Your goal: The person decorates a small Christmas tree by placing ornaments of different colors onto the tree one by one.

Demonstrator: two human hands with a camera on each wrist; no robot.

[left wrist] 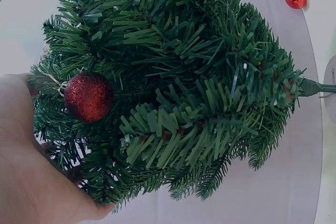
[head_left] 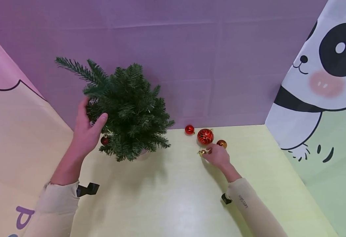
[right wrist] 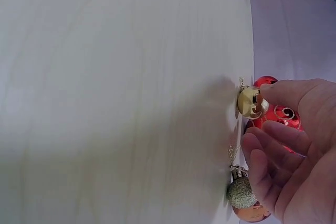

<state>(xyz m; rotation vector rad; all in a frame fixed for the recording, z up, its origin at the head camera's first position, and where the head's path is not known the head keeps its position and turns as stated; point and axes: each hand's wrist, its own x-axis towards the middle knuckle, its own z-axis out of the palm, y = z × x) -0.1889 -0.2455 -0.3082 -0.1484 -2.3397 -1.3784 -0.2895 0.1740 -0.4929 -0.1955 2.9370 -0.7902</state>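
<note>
A small artificial Christmas tree (head_left: 131, 105) stands on the table's left. My left hand (head_left: 87, 131) grips its outer branches, thumb on the near side and fingers partly hidden among needles. Beside that thumb hangs a glittery dark red bauble (left wrist: 88, 97). On the right, my right hand (head_left: 218, 154) pinches a small shiny gold bauble (right wrist: 251, 103) low at the tabletop, between thumb and forefinger. Around this hand lie a large red bauble with gold swirls (head_left: 205, 136), a copper-coloured bauble (head_left: 221, 144) and a gold-green glitter bauble (right wrist: 242, 192), which the head view hides.
A plain shiny red bauble (head_left: 189, 129) lies near the table's back edge. The pale wooden table (head_left: 173, 197) meets a purple backdrop (head_left: 190, 65) behind. Printed panels stand on both sides, the right one showing a panda (head_left: 297, 125).
</note>
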